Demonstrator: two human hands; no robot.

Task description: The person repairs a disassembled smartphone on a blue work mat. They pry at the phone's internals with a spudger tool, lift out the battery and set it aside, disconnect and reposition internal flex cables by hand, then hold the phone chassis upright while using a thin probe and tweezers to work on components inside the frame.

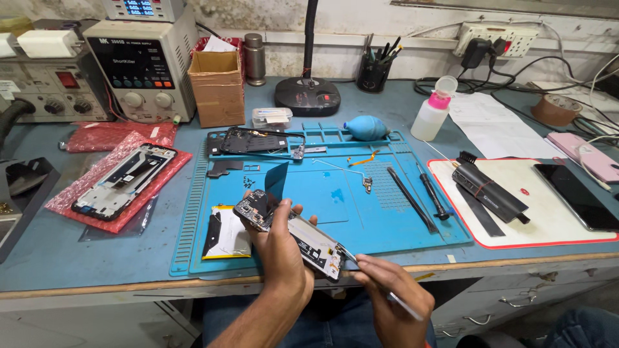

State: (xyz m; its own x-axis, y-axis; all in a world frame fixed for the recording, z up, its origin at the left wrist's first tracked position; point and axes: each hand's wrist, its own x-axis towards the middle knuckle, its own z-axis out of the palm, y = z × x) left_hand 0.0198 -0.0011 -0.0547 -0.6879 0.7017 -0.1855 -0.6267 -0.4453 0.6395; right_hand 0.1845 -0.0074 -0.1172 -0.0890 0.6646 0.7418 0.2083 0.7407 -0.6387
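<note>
My left hand (pixel 282 248) grips an opened phone (pixel 308 240), its bare circuit side up, over the front edge of the blue work mat (pixel 387 222). A dark flexible strip (pixel 276 180) stands up from the phone's far end. My right hand (pixel 390 296) holds thin metal tweezers (pixel 348 256) like a pen, the tip touching the phone's near right corner. A flat battery (pixel 225 233) with a yellow edge lies on the mat just left of my left hand.
A phone frame (pixel 261 142), small parts, and two slim tools (pixel 422 200) lie on the mat. Another phone frame (pixel 126 180) rests on red bubble wrap at left. A white pad (pixel 548 222) holds a dark phone (pixel 577 196). Power supplies (pixel 145 67), a cardboard box (pixel 217 87), a liquid bottle (pixel 432 116) stand behind.
</note>
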